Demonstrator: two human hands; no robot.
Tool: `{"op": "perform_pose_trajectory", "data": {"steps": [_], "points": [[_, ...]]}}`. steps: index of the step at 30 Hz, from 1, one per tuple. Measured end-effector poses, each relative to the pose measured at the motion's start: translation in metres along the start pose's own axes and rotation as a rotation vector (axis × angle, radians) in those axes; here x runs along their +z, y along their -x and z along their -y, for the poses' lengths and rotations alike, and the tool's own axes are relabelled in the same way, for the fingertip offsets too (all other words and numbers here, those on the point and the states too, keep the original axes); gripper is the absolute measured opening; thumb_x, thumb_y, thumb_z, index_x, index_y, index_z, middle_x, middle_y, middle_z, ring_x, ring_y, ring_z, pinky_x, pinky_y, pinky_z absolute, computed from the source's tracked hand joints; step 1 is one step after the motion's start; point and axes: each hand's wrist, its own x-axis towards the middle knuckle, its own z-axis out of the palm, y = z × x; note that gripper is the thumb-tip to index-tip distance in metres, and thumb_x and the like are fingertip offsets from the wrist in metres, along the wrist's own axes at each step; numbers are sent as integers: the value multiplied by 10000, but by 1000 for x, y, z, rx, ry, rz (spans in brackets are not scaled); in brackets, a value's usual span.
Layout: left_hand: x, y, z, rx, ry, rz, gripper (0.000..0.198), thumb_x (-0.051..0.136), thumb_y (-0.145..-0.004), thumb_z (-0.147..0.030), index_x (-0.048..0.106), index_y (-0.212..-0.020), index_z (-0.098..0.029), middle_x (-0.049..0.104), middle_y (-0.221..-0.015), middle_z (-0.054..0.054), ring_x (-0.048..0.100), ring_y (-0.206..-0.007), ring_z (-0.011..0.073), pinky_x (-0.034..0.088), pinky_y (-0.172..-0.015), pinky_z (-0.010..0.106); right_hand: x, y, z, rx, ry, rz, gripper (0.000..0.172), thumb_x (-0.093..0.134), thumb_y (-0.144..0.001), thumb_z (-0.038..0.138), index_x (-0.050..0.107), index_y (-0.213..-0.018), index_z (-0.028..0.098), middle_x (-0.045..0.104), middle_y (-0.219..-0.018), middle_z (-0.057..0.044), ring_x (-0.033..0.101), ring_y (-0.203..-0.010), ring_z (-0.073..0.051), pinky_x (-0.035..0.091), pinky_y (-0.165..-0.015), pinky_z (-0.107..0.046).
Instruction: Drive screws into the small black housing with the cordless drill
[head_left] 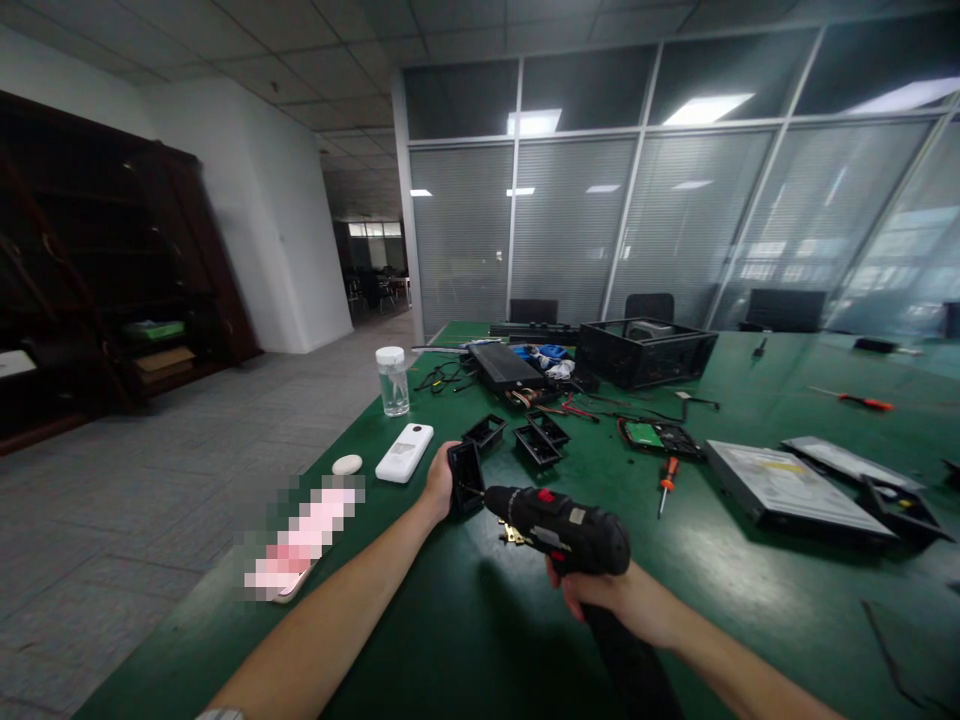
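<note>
My left hand [440, 484] is closed around a black plastic frame [467, 480], held up above the green table. In my right hand [600, 592] is a black and red cordless drill [562, 522], its fingers wrapped round the grip. The drill's bit points left into the frame's opening; whether it touches a screw is too small to tell. Small brass-coloured pieces [513, 535] lie on the table just behind the drill's nose. Several similar black frames, among them one frame [537, 447], rest a little beyond my left hand.
On the left are a clear jar [393, 383], a white power bank [405, 453], a round white case [347, 465] and a blurred pink item [307, 540]. An orange screwdriver [667, 482] and an optical drive [795, 490] lie right. A black computer case [645, 355] stands behind cables.
</note>
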Motion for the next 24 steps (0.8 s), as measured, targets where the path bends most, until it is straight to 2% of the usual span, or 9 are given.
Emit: {"op": "perform_pose_trajectory", "data": {"steps": [6, 10, 18, 24], "points": [[5, 5, -7, -130, 85, 43, 307, 561, -702, -459, 599, -835, -185, 564, -592, -25, 526, -508, 137, 419, -501, 246, 1, 0, 4, -6, -31, 3, 147, 549, -700, 263, 562, -791, 148, 534, -602, 19, 502, -564, -138, 396, -569, -263], [6, 7, -10, -217, 83, 29, 331, 553, -716, -493, 581, -785, -171, 557, -556, -14, 527, -475, 148, 408, -473, 254, 1, -1, 2, 1, -49, 0, 156, 567, -707, 273, 561, -802, 149, 544, -639, 13, 506, -568, -134, 394, -566, -261], [5, 5, -9, -234, 116, 39, 303, 547, -732, -477, 538, -695, -177, 543, -523, -19, 511, -445, 140, 412, -466, 253, 0, -3, -3, -4, -67, 8, 156, 591, -724, 288, 564, -792, 150, 534, -586, 26, 492, -550, -128, 382, -556, -256], [6, 4, -9, -254, 128, 6, 321, 551, -734, -485, 546, -677, -168, 550, -534, -9, 536, -478, 143, 423, -478, 246, 0, -2, -10, -12, -79, -2, 170, 605, -738, 299, 558, -817, 156, 551, -643, 18, 504, -565, -127, 386, -556, -254]]}}
